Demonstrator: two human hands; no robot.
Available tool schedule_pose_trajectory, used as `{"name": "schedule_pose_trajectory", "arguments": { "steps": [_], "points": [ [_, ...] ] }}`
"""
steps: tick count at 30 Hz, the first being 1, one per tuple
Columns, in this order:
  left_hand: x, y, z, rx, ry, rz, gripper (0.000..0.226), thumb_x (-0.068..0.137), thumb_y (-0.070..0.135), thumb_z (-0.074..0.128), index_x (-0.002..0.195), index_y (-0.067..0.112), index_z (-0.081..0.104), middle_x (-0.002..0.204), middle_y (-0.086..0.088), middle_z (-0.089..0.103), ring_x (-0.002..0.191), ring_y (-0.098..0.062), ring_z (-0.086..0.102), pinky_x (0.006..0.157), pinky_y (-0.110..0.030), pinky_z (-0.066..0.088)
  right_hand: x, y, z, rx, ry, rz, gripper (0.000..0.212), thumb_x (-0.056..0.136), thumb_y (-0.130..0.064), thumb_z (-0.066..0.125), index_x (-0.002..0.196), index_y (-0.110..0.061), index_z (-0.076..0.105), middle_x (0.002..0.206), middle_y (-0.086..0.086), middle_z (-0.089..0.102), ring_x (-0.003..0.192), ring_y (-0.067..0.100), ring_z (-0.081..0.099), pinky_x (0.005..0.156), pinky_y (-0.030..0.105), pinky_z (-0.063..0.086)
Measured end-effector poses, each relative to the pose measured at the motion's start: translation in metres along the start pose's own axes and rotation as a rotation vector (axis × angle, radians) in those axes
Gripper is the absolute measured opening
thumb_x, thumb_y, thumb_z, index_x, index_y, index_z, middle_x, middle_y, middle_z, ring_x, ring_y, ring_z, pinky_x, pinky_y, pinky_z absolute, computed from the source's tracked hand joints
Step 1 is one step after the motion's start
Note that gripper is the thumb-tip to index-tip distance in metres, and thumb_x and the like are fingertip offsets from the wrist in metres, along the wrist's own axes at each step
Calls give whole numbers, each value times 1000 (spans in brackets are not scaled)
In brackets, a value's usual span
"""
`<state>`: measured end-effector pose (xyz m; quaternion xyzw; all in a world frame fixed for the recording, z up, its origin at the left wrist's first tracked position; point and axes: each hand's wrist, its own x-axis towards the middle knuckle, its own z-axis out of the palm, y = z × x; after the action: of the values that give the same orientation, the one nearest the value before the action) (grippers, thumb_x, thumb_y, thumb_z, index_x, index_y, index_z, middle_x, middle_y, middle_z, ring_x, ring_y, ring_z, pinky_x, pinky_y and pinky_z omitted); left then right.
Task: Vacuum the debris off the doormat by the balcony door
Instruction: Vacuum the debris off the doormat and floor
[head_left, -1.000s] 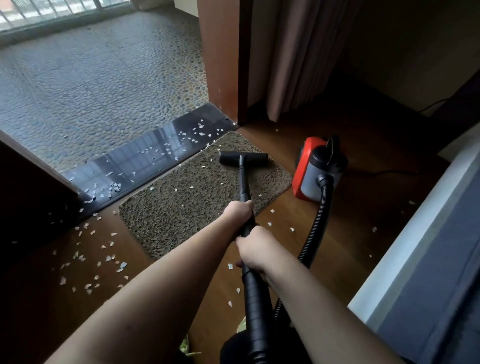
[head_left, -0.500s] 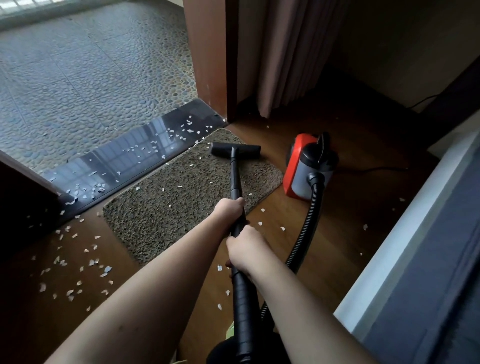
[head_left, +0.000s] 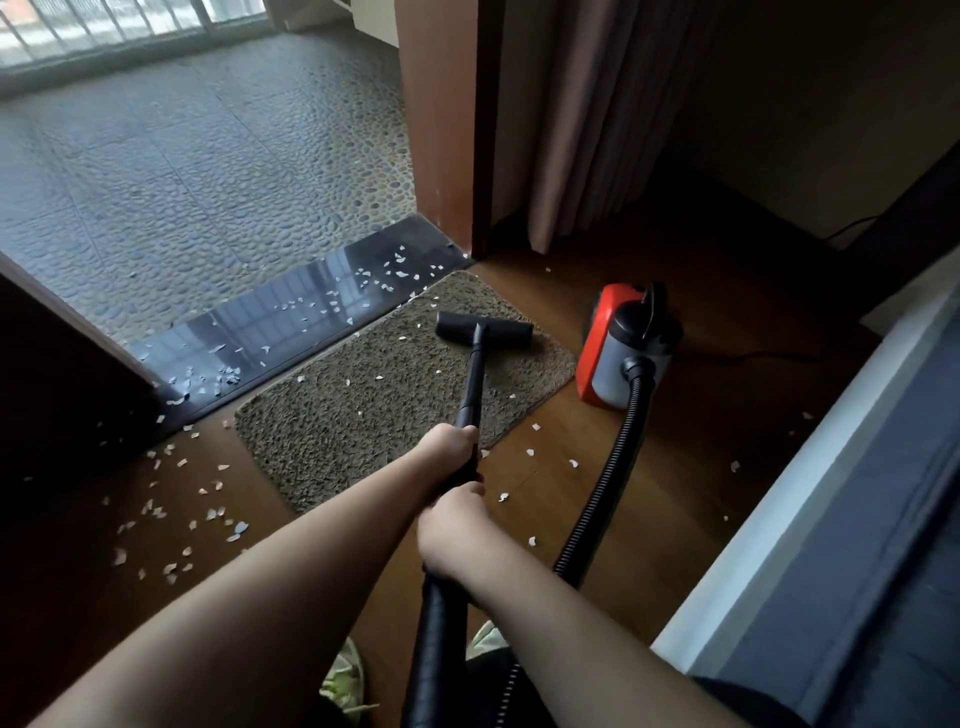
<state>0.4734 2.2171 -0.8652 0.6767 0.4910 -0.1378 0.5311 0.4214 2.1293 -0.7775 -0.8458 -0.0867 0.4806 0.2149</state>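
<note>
A brown bristly doormat (head_left: 374, 415) lies on the wooden floor beside the dark glossy threshold (head_left: 291, 322) of the balcony door. Small white debris flakes (head_left: 379, 377) dot the mat. The black vacuum nozzle (head_left: 484, 329) rests on the mat's far right corner. A black wand (head_left: 474, 384) runs back from it to me. My left hand (head_left: 451, 446) grips the wand higher up, and my right hand (head_left: 453, 530) grips it just below, at the thicker handle section.
The red and grey vacuum canister (head_left: 623, 348) stands right of the mat, its ribbed hose (head_left: 608, 483) curving back to me. White flakes litter the threshold and the floor at left (head_left: 171, 514). A curtain (head_left: 582, 119) and door frame (head_left: 441, 114) stand behind; grey furniture (head_left: 852, 519) fills the right.
The nozzle stays at the mat's far right corner. Both hands keep their grip on the wand. The view has shifted slightly, showing more of the balcony floor.
</note>
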Motion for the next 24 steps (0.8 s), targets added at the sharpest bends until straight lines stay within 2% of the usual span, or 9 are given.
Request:
{"name": "schedule_pose_trajectory", "arguments": {
  "steps": [1,3,5,7,9,15,20,24],
  "points": [
    [-1,-5,-2,-5,-4,-1,31,94,25,50,100,-3,62,99,-21,69,93,-38,69,86,-43,56,-3,-1,4,-30,-15,49,66,97,-25,44,147,2,10,147,20,33,132,33,41,106,38,39],
    [3,-18,-6,-23,-12,-28,37,93,25,50,104,-7,62,99,-23,69,97,-41,69,90,-49,55,-7,-1,13,-37,-27,94,71,96,-32,47,145,4,10,148,18,32,133,30,41,104,34,39],
    [-4,-25,-10,-29,1,-29,41,94,26,49,109,-9,62,103,-23,69,95,-39,69,90,-46,56,-11,-1,18,-40,-33,66,75,95,-36,49,144,5,10,149,19,32,134,31,40,104,34,38],
    [-15,-28,-14,-13,27,-20,37,97,27,48,108,-5,63,98,-18,67,89,-33,67,85,-36,55,-16,2,20,-69,-37,49,76,96,-37,48,145,6,9,150,20,30,135,32,39,105,34,37],
    [-19,-33,-17,-14,41,-24,34,98,27,47,107,-1,63,95,-15,65,86,-30,65,81,-35,52,-19,3,21,-89,-45,18,74,96,-35,47,146,4,10,149,21,31,135,33,38,105,35,37],
    [-6,-35,-24,-83,103,-49,40,100,29,47,118,-3,61,110,-17,67,106,-34,65,91,-34,51,-6,-1,17,-117,-44,-8,64,94,-31,49,142,1,20,145,18,40,129,33,47,101,37,45],
    [5,-26,-23,-39,130,-61,45,101,31,46,127,-3,57,123,-18,64,113,-33,61,93,-34,47,6,-6,7,-138,-84,-31,56,95,-27,49,138,3,28,136,20,48,119,35,56,97,43,49],
    [14,-18,-23,-46,131,-53,44,100,29,46,128,-4,57,124,-19,64,113,-34,62,95,-36,50,17,-6,4,7,-76,-61,51,89,-23,52,132,-2,35,124,20,55,108,37,63,90,51,54]
  ]
}}
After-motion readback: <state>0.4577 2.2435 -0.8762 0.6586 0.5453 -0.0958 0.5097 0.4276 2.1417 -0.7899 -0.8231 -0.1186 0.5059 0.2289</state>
